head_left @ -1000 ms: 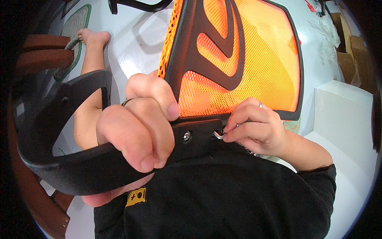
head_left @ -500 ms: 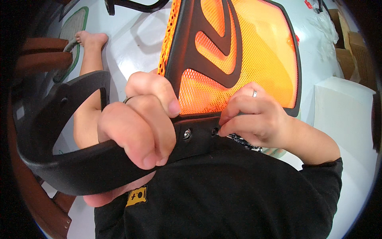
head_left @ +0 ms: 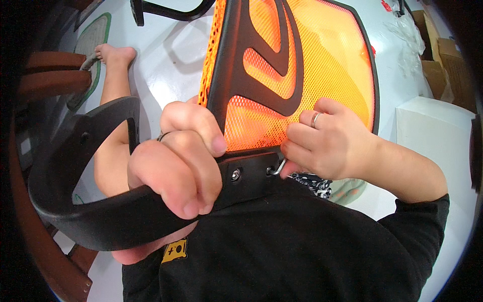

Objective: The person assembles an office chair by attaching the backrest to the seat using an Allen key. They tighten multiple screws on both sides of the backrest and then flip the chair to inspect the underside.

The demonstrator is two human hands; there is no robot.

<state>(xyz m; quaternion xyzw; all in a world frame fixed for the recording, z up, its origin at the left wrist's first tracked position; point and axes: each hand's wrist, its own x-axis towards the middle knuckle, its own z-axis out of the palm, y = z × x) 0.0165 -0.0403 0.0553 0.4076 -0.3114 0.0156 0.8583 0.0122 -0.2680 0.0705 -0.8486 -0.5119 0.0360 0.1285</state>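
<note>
My left hand (head_left: 176, 156) is closed round a black looped armrest (head_left: 100, 221) where it meets an office chair backrest (head_left: 322, 60) of orange mesh in a black frame. A silver bolt (head_left: 236, 174) sits in the armrest's flat mounting end, just right of my left fingers. Farther right, the short bent end of a hex key (head_left: 276, 167) reaches a second hole in that mounting end. My right hand (head_left: 327, 138), with a ring on one finger, is curled shut on the hex key; most of its long arm is hidden by the fingers.
My bare leg (head_left: 115, 80) stretches out on the pale floor at the left, by a green-edged mat (head_left: 93, 45). Brown furniture legs (head_left: 55, 80) stand at the far left. A black curved part (head_left: 176, 10) lies at the top. Cardboard boxes (head_left: 453, 65) and a white box (head_left: 427, 126) are at the right.
My right hand has drawn slightly up and right from the hole and turned, so the bent metal of the hex key now shows. My left hand keeps its hold on the armrest.
</note>
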